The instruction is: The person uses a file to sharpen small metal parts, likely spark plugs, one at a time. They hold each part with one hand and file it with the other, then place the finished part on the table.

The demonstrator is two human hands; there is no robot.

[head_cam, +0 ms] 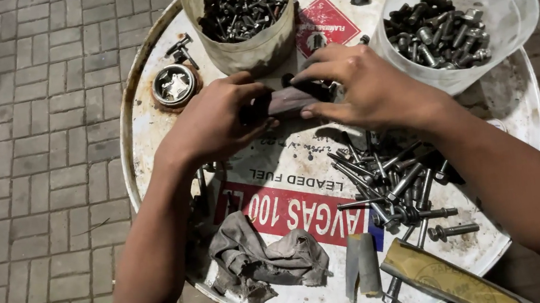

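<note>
Single head camera (worn), looking steeply down, close over drum top (162,127); far rim probably cropped.

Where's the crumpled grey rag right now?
The crumpled grey rag lies on the near left part of the drum lid, below the left hand, left of the loose bolts.

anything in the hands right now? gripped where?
Both hands hold one small dark piece wrapped in cloth above the drum top: left hand at its left end, right hand at its right end. Exact part unclear.
</note>
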